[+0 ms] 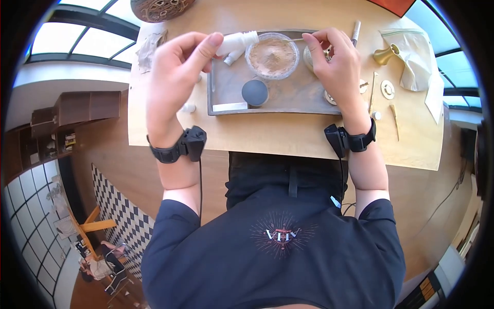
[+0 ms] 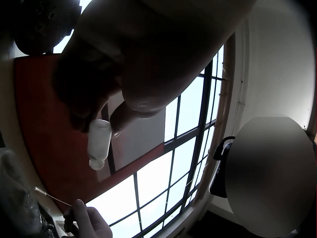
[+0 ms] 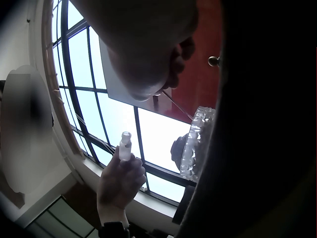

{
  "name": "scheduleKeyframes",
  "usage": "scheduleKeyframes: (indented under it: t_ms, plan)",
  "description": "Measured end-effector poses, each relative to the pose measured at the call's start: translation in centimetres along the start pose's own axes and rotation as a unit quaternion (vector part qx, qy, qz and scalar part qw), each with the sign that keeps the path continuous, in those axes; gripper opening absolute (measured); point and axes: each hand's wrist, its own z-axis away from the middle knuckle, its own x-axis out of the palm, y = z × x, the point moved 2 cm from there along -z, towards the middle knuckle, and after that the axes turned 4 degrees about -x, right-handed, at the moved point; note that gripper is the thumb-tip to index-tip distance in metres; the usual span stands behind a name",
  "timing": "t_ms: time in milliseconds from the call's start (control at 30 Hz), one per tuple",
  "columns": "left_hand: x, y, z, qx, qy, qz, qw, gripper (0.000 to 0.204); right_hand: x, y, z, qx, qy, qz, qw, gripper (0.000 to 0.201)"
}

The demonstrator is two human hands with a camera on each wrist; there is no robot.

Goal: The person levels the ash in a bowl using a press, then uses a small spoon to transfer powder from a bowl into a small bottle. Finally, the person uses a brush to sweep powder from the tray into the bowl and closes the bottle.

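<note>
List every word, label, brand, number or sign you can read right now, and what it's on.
Dark shirt: chest letters, perhaps "AHA", too blurred to be sure.
White bottle in the left hand: no readable text.
I can't read any other text in the three views.

Head cam: above white bottle [image 1: 237, 44], looking down, wide. Left wrist cam [image 1: 196, 143] near it, right wrist cam [image 1: 335, 141] farther; both face windows [image 2: 152, 181]. All share bottle.

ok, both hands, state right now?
Left hand: closed, holding a small white bottle.
Right hand: closed, pinching a thin stick.
</note>
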Motion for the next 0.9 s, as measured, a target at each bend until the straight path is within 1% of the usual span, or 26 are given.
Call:
scheduleKeyframes:
  t_ms: [100,133,167,200,233,300,333,367,400,433,467,500,533,567,600,667,733,800,833,867,900]
  plan:
    - [0.9,-1.2,2.8,-0.017,0.011,0.096,0.995,0.036,0.4,0.4,0.0,-0.061,-0.033,0.054,0.996,0.019]
    - [1.2,-1.9,3.6,-0.025,0.013,0.129,0.991,0.035,0.4,0.3,0.2,-0.063,-0.04,0.062,0.995,0.021]
    - [1.6,-2.2,4.4,-0.032,-0.002,0.187,0.982,0.035,0.5,0.1,0.3,-0.065,-0.048,0.07,0.994,0.023]
    - [2.1,-2.4,5.2,-0.039,-0.016,0.246,0.968,0.035,0.5,0.0,0.3,-0.068,-0.056,0.078,0.993,0.025]
    - [2.6,-2.7,5.9,-0.044,-0.031,0.304,0.951,0.036,0.3,-0.3,0.1,-0.069,-0.032,0.082,0.994,0.026]
    - [3.4,-3.5,6.9,-0.022,-0.074,0.4,0.913,0.036,-0.8,-1.1,-0.4,-0.068,0.016,0.095,0.993,0.028]
    - [3.9,-4.1,7.4,-0.014,-0.098,0.447,0.889,0.036,-1.8,-1.5,-0.5,-0.049,0.017,0.067,0.996,0.029]
    - [4.3,-4.8,7.7,-0.013,-0.112,0.444,0.889,0.046,-3.3,-1.8,-0.5,-0.026,0.019,0.045,0.998,0.03]
    - [4.8,-5.2,7.9,-0.009,-0.114,0.465,0.878,0.047,-5.0,-2.0,-0.4,-0.003,0.022,0.028,0.999,0.031]
    - [5.4,-5.6,8.2,-0.007,-0.118,0.488,0.864,0.048,-6.7,-2.0,0.1,0.063,0.01,-0.002,0.998,0.027]
    - [5.9,-5.9,8.5,-0.008,-0.125,0.511,0.85,0.05,-8.1,-1.6,0.9,0.086,-0.008,0.013,0.996,0.027]
    - [6.3,-6.4,8.7,-0.015,-0.135,0.512,0.848,0.052,-9.7,-1.0,1.7,0.109,-0.025,0.028,0.993,0.026]
    - [6.9,-6.7,8.9,-0.022,-0.141,0.529,0.837,0.052,-11.1,-0.3,2.4,0.131,-0.041,0.04,0.99,0.026]
    - [7.5,-7.0,9.1,-0.029,-0.145,0.543,0.827,0.051,-12.1,0.2,3.4,0.118,-0.066,0.058,0.989,0.023]
    - [8.0,-7.1,9.2,-0.035,-0.149,0.556,0.817,0.051,-13.0,1.0,4.5,0.122,-0.111,0.095,0.982,0.023]
    - [9.1,-7.1,9.4,-0.049,-0.178,0.54,0.821,0.05,-14.0,1.8,6.4,0.13,-0.204,0.161,0.957,0.023]
    - [10.3,-7.3,9.7,-0.054,-0.205,0.516,0.83,0.05,-13.9,2.1,7.5,0.157,-0.222,0.179,0.945,0.022]
    - [11.4,-7.5,9.8,-0.084,-0.216,0.516,0.824,0.047,-13.1,2.5,7.9,0.167,-0.242,0.211,0.932,0.022]
    - [11.7,-7.1,10.0,-0.096,-0.218,0.511,0.826,0.046,-12.7,2.9,8.0,0.133,-0.251,0.222,0.933,0.022]
    - [11.8,-7.0,10.0,-0.107,-0.219,0.506,0.827,0.044,-12.4,3.3,8.0,0.134,-0.258,0.224,0.93,0.022]
    - [11.9,-7.1,10.0,-0.093,-0.238,0.513,0.82,0.043,-12.2,3.5,7.9,0.134,-0.268,0.228,0.926,0.022]
